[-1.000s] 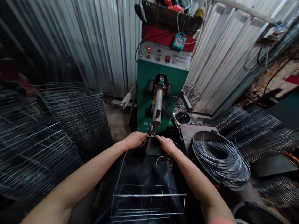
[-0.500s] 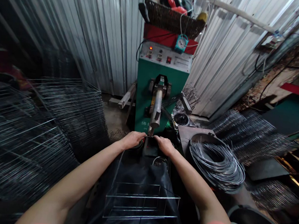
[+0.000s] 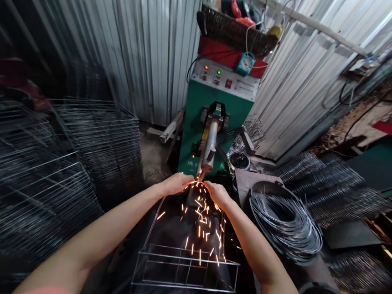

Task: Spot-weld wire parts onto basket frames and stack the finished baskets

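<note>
My left hand (image 3: 178, 184) and my right hand (image 3: 217, 193) are closed in a pinch on the far end of a thin metal wire rack (image 3: 188, 258), one on each side of a welding electrode. Its long side wires run back towards my body, and its crossbars lie over a dark sheet (image 3: 171, 225). The cylindrical upper arm (image 3: 211, 141) of a green spot welder (image 3: 196, 110) reaches out between my hands. Orange sparks (image 3: 201, 216) spray from the tip and fall over the sheet. Glare and fingers hide the exact contact point.
Stacked wire grids (image 3: 103, 143) stand on the left. To the right, a round tub holds a bundle of bent wires (image 3: 288, 228), with more wire piles (image 3: 337, 177) beyond. A basket (image 3: 237, 29) and a small teal clock (image 3: 246, 63) sit on the welder.
Sparks have burst out at the electrode tip, and a green lamp now glows beside the red one on the panel. My hands stay beside the tip; the view has shifted slightly.
</note>
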Action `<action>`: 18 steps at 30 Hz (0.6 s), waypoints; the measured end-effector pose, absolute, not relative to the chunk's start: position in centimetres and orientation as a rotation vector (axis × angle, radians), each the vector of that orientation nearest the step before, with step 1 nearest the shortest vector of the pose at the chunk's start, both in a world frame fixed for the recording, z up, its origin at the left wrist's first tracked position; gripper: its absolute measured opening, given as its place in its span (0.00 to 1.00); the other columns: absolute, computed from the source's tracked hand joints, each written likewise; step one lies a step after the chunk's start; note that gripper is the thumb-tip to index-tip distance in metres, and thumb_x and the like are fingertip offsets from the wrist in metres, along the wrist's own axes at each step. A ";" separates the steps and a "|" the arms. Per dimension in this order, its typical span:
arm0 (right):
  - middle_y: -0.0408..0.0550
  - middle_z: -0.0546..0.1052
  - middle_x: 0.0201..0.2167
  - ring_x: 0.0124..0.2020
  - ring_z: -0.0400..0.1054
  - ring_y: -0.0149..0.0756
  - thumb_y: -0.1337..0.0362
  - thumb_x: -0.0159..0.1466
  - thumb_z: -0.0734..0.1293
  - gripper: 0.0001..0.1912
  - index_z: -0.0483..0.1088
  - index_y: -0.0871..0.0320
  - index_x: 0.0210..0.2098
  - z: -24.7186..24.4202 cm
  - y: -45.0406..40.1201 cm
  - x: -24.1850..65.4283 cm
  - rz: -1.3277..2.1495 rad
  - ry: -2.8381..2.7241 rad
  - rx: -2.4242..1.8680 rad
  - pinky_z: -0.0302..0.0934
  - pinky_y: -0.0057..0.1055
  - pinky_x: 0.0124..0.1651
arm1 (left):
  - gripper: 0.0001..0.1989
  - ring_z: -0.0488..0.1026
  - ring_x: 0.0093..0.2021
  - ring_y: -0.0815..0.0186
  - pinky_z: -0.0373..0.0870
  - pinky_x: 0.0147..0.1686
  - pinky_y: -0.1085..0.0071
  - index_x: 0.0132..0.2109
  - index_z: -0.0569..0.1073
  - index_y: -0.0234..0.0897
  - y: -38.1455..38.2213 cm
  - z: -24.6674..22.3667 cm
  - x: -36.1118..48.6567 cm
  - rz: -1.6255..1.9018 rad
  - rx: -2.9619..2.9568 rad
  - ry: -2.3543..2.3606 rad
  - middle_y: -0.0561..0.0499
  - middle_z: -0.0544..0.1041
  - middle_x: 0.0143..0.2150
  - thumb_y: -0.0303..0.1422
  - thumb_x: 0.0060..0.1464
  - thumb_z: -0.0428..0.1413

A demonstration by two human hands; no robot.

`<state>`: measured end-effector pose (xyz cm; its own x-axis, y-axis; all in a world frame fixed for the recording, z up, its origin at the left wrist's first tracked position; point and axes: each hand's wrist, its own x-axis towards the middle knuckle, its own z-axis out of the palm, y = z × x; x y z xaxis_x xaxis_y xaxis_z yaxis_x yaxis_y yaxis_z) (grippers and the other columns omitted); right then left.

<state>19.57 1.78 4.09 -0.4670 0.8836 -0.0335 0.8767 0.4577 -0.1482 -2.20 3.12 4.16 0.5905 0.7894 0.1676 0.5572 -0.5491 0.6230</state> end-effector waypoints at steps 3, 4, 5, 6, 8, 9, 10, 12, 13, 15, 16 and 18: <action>0.51 0.76 0.38 0.38 0.70 0.36 0.65 0.67 0.53 0.16 0.65 0.55 0.50 4.1 1.9 19.5 0.268 -2.611 -1.605 0.55 0.24 0.36 | 0.11 0.70 0.31 0.68 0.61 0.32 0.76 0.37 0.72 0.36 3.2 4.2 -2.2 0.582 2.264 1.077 0.53 0.74 0.29 0.34 0.55 0.46; 0.51 0.76 0.38 0.38 0.70 0.35 0.65 0.67 0.53 0.15 0.65 0.56 0.49 4.1 1.9 19.5 0.285 -2.594 -1.613 0.55 0.24 0.36 | 0.11 0.70 0.31 0.68 0.61 0.32 0.76 0.37 0.73 0.36 3.3 4.3 -2.2 0.574 2.232 1.087 0.53 0.74 0.29 0.33 0.54 0.46; 0.51 0.76 0.37 0.37 0.69 0.35 0.65 0.67 0.54 0.14 0.66 0.56 0.47 4.2 1.9 19.5 0.305 -2.575 -1.624 0.54 0.24 0.35 | 0.11 0.69 0.32 0.68 0.61 0.33 0.75 0.37 0.73 0.36 3.4 4.4 -2.2 0.565 2.190 1.102 0.53 0.74 0.29 0.33 0.54 0.46; 0.51 0.76 0.35 0.35 0.69 0.34 0.65 0.67 0.55 0.13 0.67 0.57 0.46 4.2 1.9 19.5 0.328 -2.557 -1.631 0.54 0.24 0.34 | 0.11 0.69 0.33 0.68 0.61 0.34 0.75 0.37 0.73 0.36 3.5 4.5 -2.2 0.556 2.143 1.119 0.53 0.74 0.29 0.32 0.53 0.47; 0.49 0.75 0.30 0.31 0.67 0.33 0.65 0.66 0.56 0.11 0.68 0.59 0.42 4.4 2.0 19.5 0.388 -2.522 -1.629 0.52 0.24 0.32 | 0.09 0.68 0.32 0.68 0.61 0.33 0.76 0.36 0.73 0.35 3.7 4.9 -2.1 0.531 2.054 1.156 0.54 0.72 0.28 0.32 0.51 0.49; 0.48 0.74 0.28 0.29 0.66 0.32 0.65 0.66 0.56 0.11 0.68 0.60 0.39 4.5 2.1 19.6 0.424 -2.508 -1.618 0.52 0.24 0.31 | 0.09 0.67 0.30 0.69 0.61 0.31 0.76 0.35 0.73 0.35 3.9 5.0 -2.1 0.513 2.020 1.173 0.55 0.71 0.26 0.32 0.51 0.49; 0.46 0.73 0.27 0.28 0.64 0.30 0.65 0.66 0.57 0.10 0.69 0.60 0.37 4.6 2.2 19.6 0.461 -2.495 -1.606 0.51 0.24 0.31 | 0.09 0.66 0.26 0.70 0.61 0.27 0.76 0.35 0.73 0.35 4.0 5.2 -2.0 0.488 1.991 1.187 0.55 0.69 0.23 0.32 0.50 0.50; 0.44 0.71 0.25 0.26 0.61 0.29 0.66 0.65 0.58 0.10 0.69 0.61 0.34 4.9 2.6 19.7 0.550 -2.473 -1.573 0.50 0.24 0.30 | 0.10 0.62 0.19 0.71 0.57 0.20 0.76 0.36 0.73 0.34 4.4 5.5 -1.9 0.430 1.936 1.206 0.57 0.65 0.19 0.34 0.50 0.50; 0.43 0.70 0.24 0.26 0.59 0.29 0.66 0.64 0.58 0.10 0.69 0.62 0.33 5.1 2.8 19.7 0.601 -2.465 -1.557 0.50 0.24 0.30 | 0.11 0.59 0.16 0.72 0.55 0.18 0.76 0.37 0.73 0.34 4.5 5.6 -1.9 0.402 1.906 1.212 0.58 0.63 0.17 0.35 0.50 0.51; 0.42 0.69 0.23 0.26 0.58 0.28 0.67 0.63 0.58 0.09 0.69 0.62 0.31 5.5 3.1 19.9 0.690 -2.454 -1.522 0.50 0.24 0.31 | 0.12 0.57 0.13 0.73 0.52 0.15 0.76 0.37 0.72 0.34 4.7 5.7 -1.8 0.365 1.856 1.214 0.59 0.62 0.16 0.37 0.49 0.52; 0.42 0.68 0.23 0.26 0.58 0.28 0.67 0.63 0.59 0.09 0.69 0.62 0.31 5.7 3.3 19.9 0.723 -2.454 -1.507 0.51 0.24 0.31 | 0.12 0.56 0.12 0.74 0.51 0.14 0.76 0.37 0.72 0.34 4.8 5.8 -1.8 0.355 1.838 1.213 0.59 0.62 0.16 0.38 0.49 0.52; 0.41 0.68 0.23 0.26 0.58 0.28 0.67 0.62 0.59 0.09 0.70 0.62 0.30 6.0 3.6 20.1 0.753 -2.462 -1.484 0.51 0.23 0.31 | 0.13 0.55 0.12 0.74 0.50 0.13 0.76 0.36 0.71 0.34 4.9 5.9 -1.8 0.346 1.812 1.207 0.59 0.62 0.16 0.40 0.48 0.53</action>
<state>20.06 3.55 5.97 -0.4906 0.8643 -0.1112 0.7787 0.3776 -0.5011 -1.78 4.88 5.87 0.4832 0.8432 -0.2356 0.5901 -0.1148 0.7991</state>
